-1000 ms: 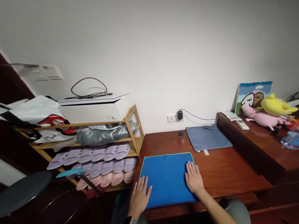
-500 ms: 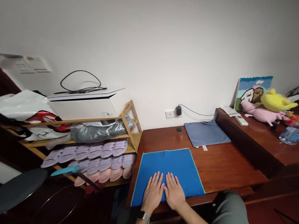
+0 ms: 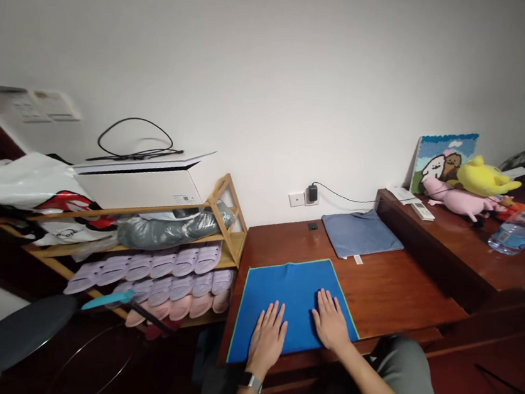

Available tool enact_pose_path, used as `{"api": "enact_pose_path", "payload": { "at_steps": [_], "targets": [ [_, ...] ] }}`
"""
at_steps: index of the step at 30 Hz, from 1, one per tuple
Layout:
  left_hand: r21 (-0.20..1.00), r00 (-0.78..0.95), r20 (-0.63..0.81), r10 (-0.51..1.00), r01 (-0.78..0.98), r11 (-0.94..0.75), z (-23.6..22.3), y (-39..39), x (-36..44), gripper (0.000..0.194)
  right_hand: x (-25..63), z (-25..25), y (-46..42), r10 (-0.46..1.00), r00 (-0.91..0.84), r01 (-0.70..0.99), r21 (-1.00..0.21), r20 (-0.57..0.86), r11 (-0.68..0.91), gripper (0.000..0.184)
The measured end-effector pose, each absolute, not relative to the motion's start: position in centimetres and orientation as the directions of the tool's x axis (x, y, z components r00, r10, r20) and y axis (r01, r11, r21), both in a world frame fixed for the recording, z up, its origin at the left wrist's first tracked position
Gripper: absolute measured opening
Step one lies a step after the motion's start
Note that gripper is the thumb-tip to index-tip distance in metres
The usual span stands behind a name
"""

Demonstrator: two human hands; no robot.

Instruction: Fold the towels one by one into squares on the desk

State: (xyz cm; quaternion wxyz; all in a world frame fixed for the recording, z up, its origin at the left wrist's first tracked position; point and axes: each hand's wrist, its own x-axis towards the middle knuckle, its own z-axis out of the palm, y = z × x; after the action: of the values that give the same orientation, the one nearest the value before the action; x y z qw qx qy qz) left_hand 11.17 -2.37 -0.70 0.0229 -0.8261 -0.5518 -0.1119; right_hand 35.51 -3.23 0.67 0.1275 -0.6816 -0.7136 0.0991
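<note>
A blue cloth (image 3: 292, 289) with a light green edge lies spread out on the dark wooden table (image 3: 383, 299). My left hand (image 3: 267, 340) rests flat on its front left part, fingers stretched out, with a banded watch on the wrist. Towards the cloth's right edge, my right hand (image 3: 331, 322) also lies flat, palm down and fingers a little apart. Neither hand grips anything. Further back on the table is a grey-blue folded cloth (image 3: 360, 233) with a white tag, touched by neither hand.
To the left stands a wooden rack (image 3: 233, 244) holding lilac slippers (image 3: 186, 261), a white box (image 3: 145, 187) and a plastic bag (image 3: 31, 189). On a raised surface at right are plush toys (image 3: 459, 197), a remote control (image 3: 422, 211) and a water bottle (image 3: 519, 229). A charger (image 3: 312, 192) sits in the wall socket.
My right hand has slid right across the blue cloth, away from my left hand. The left hand stays in about the same place, and the cloth still lies flat.
</note>
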Motion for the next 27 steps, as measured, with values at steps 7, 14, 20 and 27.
{"api": "enact_pose_path", "payload": {
  "at_steps": [7, 14, 20, 27],
  "targets": [
    [0.094, 0.337, 0.216, 0.916, 0.927, -0.363, -1.0, -2.4, 11.3, 0.056, 36.6, -0.5, -2.7, 1.000, 0.022, 0.952, -0.305, 0.001, -0.021, 0.073],
    [0.103, 0.301, 0.203, 0.932, 0.940, -0.326, -1.0, -3.5, 11.1, 0.057, 36.4, -0.1, -2.8, 0.999, 0.025, 0.950, -0.311, -0.025, -0.031, 0.074],
    [0.074, 0.227, 0.270, 0.936, 0.964, -0.255, -1.3, -6.2, 7.5, 0.056, 36.3, 0.3, -2.9, 0.999, 0.028, 0.945, -0.325, -0.018, -0.032, 0.073],
    [0.113, 0.279, 0.293, 0.914, 0.940, -0.323, -3.0, -8.5, 2.8, 0.064, 37.8, 1.0, -5.3, 0.961, -0.060, 0.917, -0.366, 0.269, 0.160, 0.051]
  ]
}}
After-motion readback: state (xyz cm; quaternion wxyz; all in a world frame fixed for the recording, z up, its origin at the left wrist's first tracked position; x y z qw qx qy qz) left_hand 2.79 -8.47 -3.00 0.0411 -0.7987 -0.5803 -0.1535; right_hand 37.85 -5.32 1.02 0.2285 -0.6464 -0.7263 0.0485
